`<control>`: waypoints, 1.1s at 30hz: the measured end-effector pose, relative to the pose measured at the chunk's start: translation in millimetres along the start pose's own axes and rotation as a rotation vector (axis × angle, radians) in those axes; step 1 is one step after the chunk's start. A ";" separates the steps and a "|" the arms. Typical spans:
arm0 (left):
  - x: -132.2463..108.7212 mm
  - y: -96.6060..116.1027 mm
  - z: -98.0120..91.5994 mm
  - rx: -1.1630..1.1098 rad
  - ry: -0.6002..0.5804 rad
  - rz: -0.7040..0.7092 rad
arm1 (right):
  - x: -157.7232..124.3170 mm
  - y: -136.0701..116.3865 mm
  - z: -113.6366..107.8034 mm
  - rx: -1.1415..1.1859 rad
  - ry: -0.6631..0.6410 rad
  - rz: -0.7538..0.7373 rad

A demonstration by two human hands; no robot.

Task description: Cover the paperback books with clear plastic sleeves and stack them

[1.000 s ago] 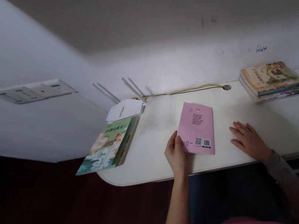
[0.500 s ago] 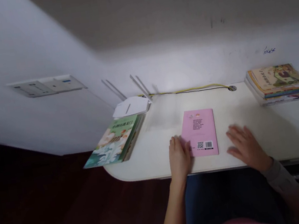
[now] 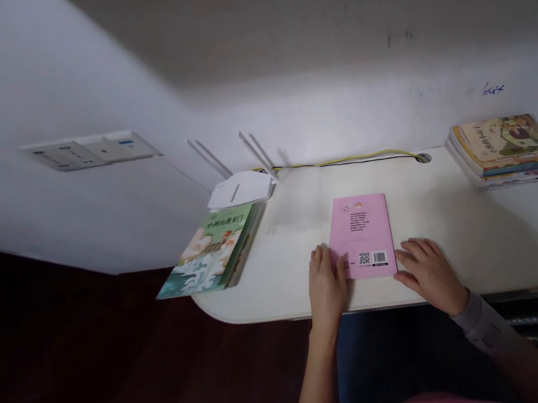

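Observation:
A pink book lies flat on the white desk, with printed text, a QR code and a barcode facing up. My left hand rests at its lower left edge; the thumb touches the book's margin and the fingers lie extended beside it. At the lower right edge is my right hand, fingers spread, with thumb and fingertips close to or touching the book's side. Neither hand is closed around anything.
On the left, a stack of picture books overhangs the desk's rounded end, before a white router. Cables run along the wall into a hole. Another book stack sits at the back right. A socket panel is on the wall.
My right hand has moved left and slightly down to the pink book's right edge. My left hand stays at the left edge. The view has shifted slightly.

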State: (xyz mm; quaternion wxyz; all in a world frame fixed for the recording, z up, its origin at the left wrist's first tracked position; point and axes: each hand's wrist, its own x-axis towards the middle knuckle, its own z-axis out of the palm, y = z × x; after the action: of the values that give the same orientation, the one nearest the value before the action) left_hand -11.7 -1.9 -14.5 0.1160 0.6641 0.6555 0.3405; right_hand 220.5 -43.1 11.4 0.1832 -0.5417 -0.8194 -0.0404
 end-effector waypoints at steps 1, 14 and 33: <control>0.8 1.5 -2.4 -0.020 -0.002 -0.014 | 0.0 -0.2 -0.2 0.005 -0.002 0.002; -19.4 107.7 9.1 -0.228 -0.250 0.523 | 1.0 13.1 -27.2 0.780 0.213 0.249; -2.1 96.1 -2.3 -0.030 -0.256 0.784 | 6.8 14.2 -36.5 1.101 0.046 0.479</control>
State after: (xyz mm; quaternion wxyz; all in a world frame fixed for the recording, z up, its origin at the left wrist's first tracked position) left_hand 63.2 -15.5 44.2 0.0675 0.8987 0.3280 0.2830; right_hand 240.3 -41.0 45.7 0.4587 -0.5358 -0.5707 0.4205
